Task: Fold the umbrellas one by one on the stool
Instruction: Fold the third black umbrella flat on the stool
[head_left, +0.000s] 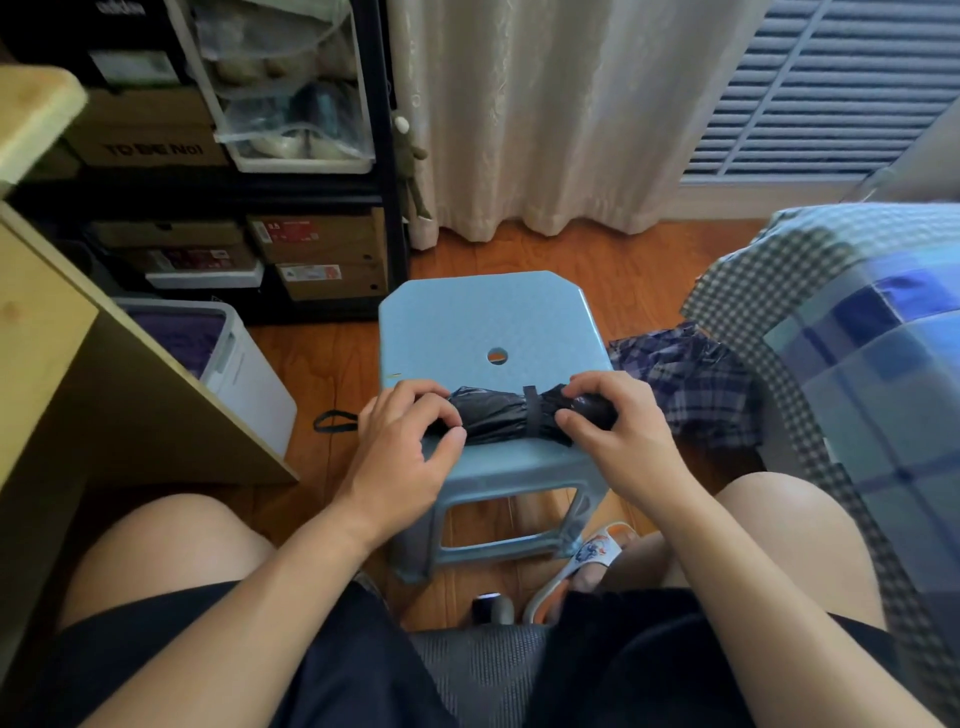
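Note:
A black folded umbrella (498, 413) lies across the near edge of the light blue plastic stool (467, 322), wrapped by its strap near the middle. My left hand (405, 452) grips its left end, fingers curled around it. My right hand (613, 431) pinches the right end between thumb and fingers. The umbrella's black wrist loop (335, 420) hangs out past my left hand. A blue plaid umbrella (685, 384) lies loose and unfolded on the floor to the right of the stool.
A wooden desk (62, 364) stands at the left with a white bin (244, 358) beside it. A black shelf of boxes (291, 249) sits behind. A bed with a checked blanket (852, 364) fills the right. My knees flank the stool; a slipper (582, 566) lies below.

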